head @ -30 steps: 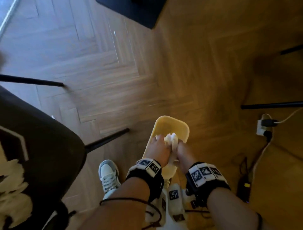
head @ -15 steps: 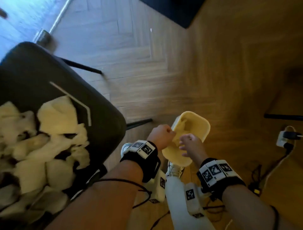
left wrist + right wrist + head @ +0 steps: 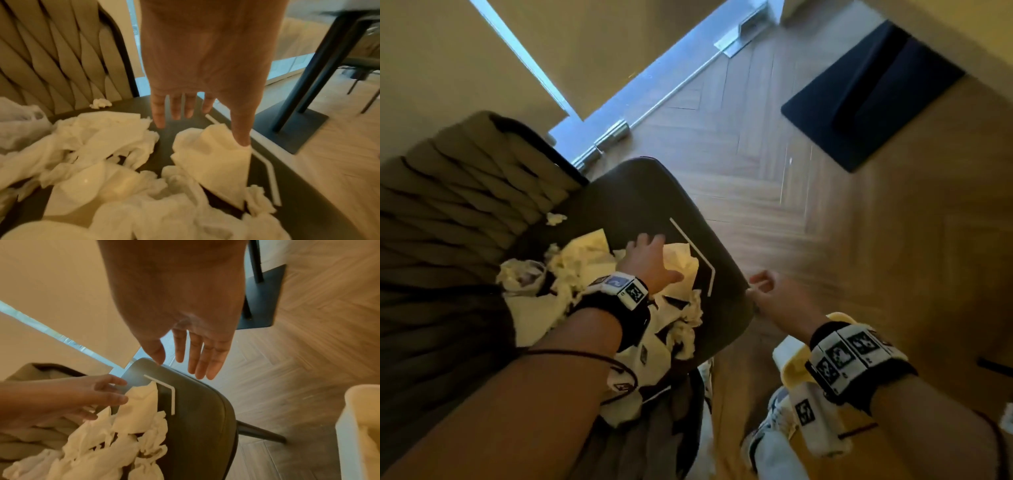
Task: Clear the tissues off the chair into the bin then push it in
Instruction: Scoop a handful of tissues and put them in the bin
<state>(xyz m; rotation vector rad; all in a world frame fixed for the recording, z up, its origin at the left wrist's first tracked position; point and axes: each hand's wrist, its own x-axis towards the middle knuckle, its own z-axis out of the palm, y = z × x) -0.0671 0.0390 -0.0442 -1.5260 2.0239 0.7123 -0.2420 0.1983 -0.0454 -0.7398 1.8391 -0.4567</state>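
Note:
A dark chair seat (image 3: 640,192) with a woven beige back holds a heap of crumpled white tissues (image 3: 585,257) and a bent white straw (image 3: 267,165). My left hand (image 3: 666,255) hovers open over the heap. In the left wrist view its thumb tip touches a folded tissue (image 3: 216,154). My right hand (image 3: 760,286) is at the seat's right edge, and the right wrist view shows it (image 3: 180,368) open and holding nothing. The cream bin (image 3: 791,366) stands on the floor right of the chair, partly hidden by my right wrist.
A black table base (image 3: 869,96) with a dark leg (image 3: 320,65) sits on the herringbone wood floor beyond the chair. A sliding-door track (image 3: 654,78) runs behind the chair. My shoe (image 3: 770,421) is beside the bin. One small tissue ball (image 3: 100,103) lies against the backrest.
Both hands have left the bin, where they held a tissue a second ago. The view has swung to the chair; my left hand is now over the tissue heap, my right by the seat edge.

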